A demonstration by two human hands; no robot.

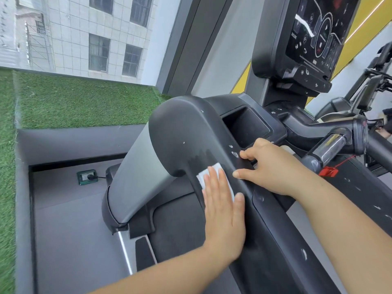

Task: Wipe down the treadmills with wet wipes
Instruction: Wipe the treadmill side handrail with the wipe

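Observation:
A black treadmill fills the view, and its left side arm (182,132) curves down toward me. A white wet wipe (204,176) lies flat on that arm, with a darker wet streak above it. My left hand (222,211) presses the wipe with straight fingers. My right hand (269,166) rests on the arm's inner edge beside the wipe, its fingers bent over the rim next to a recessed tray (246,126). The console screen (318,32) stands above at the upper right.
A silver upright (140,177) carries the arm down to the grey floor. A green floor socket (87,177) with a plug sits to the left. A red safety clip (328,171) hangs by the handlebar (331,147). Artificial grass (80,102) and a window lie beyond. More machines stand at the right.

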